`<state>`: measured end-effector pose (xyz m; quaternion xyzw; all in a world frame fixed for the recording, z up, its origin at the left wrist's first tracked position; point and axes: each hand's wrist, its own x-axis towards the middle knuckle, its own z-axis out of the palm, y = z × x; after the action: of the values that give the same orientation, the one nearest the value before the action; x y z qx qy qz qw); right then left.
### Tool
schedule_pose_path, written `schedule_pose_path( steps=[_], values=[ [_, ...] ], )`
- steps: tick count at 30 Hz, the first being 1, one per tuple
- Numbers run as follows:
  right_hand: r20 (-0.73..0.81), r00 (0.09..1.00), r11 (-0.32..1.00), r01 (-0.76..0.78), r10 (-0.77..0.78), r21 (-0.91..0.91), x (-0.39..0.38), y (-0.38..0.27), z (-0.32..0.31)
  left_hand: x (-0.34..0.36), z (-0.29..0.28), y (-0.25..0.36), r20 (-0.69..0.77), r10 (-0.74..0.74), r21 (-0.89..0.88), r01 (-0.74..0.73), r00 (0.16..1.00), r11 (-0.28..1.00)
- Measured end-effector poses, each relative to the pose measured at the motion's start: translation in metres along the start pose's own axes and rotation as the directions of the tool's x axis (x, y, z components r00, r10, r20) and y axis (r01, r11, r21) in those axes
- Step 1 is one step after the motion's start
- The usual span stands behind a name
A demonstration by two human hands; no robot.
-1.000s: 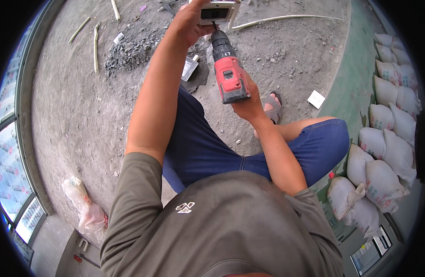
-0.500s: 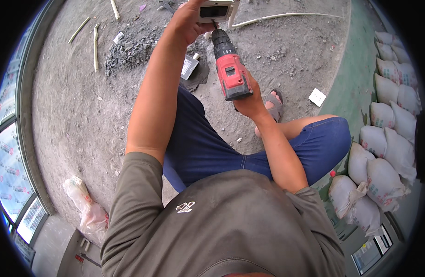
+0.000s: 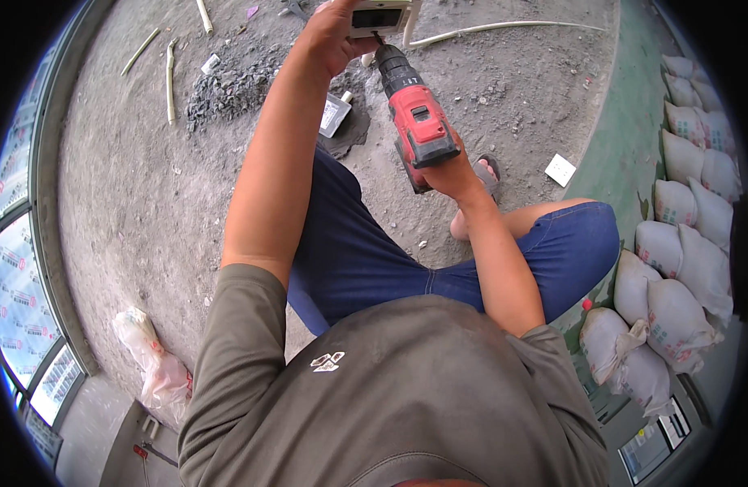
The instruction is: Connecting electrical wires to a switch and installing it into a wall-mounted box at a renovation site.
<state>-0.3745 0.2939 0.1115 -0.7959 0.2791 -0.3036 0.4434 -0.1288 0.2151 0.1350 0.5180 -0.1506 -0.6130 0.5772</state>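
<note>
At the top edge of the head view, my left hand (image 3: 331,45) is closed on a white box-like fitting (image 3: 377,19) with a dark rectangular opening, its fingers beneath it. My right hand (image 3: 453,174) grips a red and black cordless drill (image 3: 416,114) below the fitting. The drill points up and slightly left, its dark bit at the lower edge of the fitting; whether the tip is inside cannot be made out. A grey, flat container (image 3: 333,115) with a white label lies on the floor below, beside my left forearm.
Rubble (image 3: 228,93) and white pipes (image 3: 169,81) lie on the dusty concrete floor (image 3: 122,203). A small white plate (image 3: 560,170) is on the right. Stacked white sacks (image 3: 674,252) line the right side. A plastic bag (image 3: 146,357) lies lower left, near a framed window (image 3: 17,284).
My right hand and the back of the drill have shifted a little to the right, tilting the drill and showing more of its handle and base. My left hand is nearly unchanged.
</note>
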Motion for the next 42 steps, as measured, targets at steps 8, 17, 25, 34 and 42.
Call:
schedule_pose_path(
  steps=[8, 17, 25, 34, 42],
  values=[
    [0.032, 0.999, 0.996, -0.043, 0.041, 0.074, -0.002, 0.007, 0.003, 0.004, -0.006, -0.004, -0.007, -0.009, -0.019, 0.009, 1.000, 1.000],
    [0.047, 0.978, 0.939, -0.210, 0.205, 0.274, 0.000, 0.006, 0.009, 0.005, -0.006, -0.004, -0.006, -0.004, -0.053, 0.004, 1.000, 0.999],
    [-0.051, 0.997, 0.996, 0.053, -0.050, 0.065, -0.002, 0.003, 0.012, -0.009, -0.010, -0.008, 0.320, 0.108, -0.306, -0.005, 0.941, 0.952],
    [-0.038, 0.999, 0.994, -0.016, 0.020, 0.110, -0.005, 0.007, 0.014, -0.014, 0.009, -0.012, -0.060, -0.017, -0.124, 0.009, 0.998, 0.992],
    [0.002, 1.000, 0.996, -0.020, 0.020, 0.087, -0.007, 0.013, 0.006, -0.013, 0.012, -0.012, -0.051, -0.025, -0.136, 0.018, 0.998, 0.991]
  ],
)
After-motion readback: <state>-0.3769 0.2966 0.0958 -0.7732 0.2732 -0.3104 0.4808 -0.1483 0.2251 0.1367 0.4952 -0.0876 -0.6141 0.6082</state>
